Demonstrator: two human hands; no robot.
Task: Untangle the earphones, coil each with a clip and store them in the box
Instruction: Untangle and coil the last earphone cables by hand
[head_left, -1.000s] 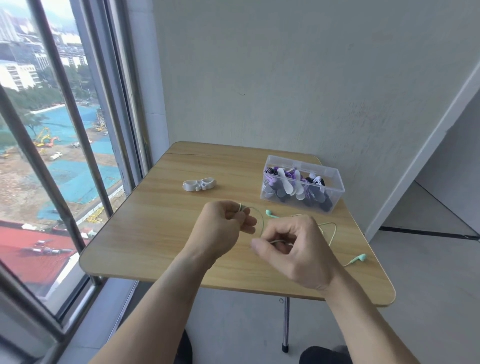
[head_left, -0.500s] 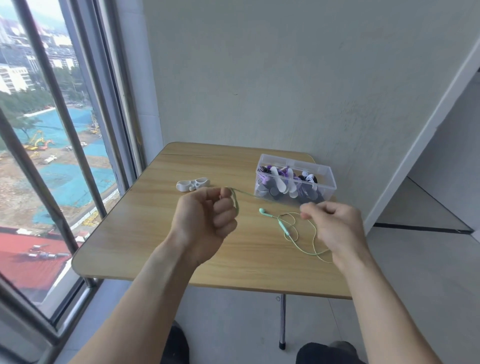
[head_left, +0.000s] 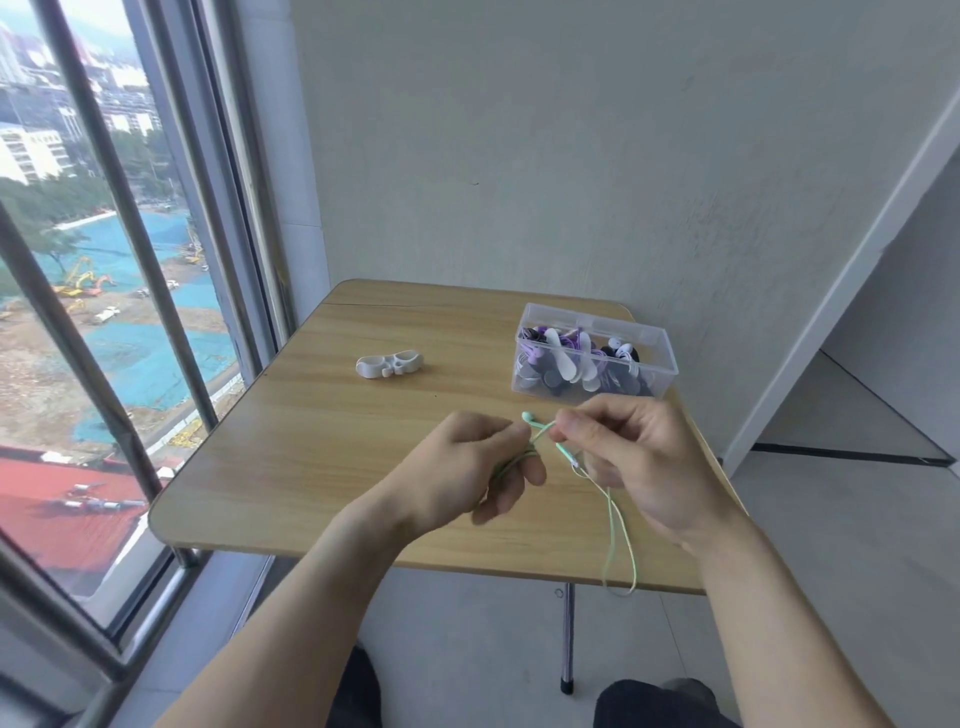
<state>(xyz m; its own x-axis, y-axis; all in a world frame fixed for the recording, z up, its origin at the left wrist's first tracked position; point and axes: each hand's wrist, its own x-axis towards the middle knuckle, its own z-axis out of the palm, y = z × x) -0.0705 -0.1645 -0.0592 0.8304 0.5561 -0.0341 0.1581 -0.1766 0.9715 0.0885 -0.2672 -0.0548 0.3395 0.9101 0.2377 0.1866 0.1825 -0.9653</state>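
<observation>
Pale wood table (head_left: 322, 467) is seen from above, set against a grey wall with a barred window at nine o'clock. Nearest, a slack loop of mint-green earphone cable (head_left: 615, 525) is left hanging past the table's near edge at five o'clock. Half a second ago the hands were held well apart with the cable stretched between them; now they are brought close together at the centre, which suggests another turn being laid onto the coil. Several turns are seen wrapped around the fingers of the left hand (head_left: 467, 467), which is curled on them. The cable is pinched by the right hand (head_left: 634, 462) just beside one earbud (head_left: 528, 417). Farther off, a white clip (head_left: 389, 364) is left untouched at eleven o'clock, and a clear box (head_left: 654, 374) of already clipped earphones is placed at one o'clock.
</observation>
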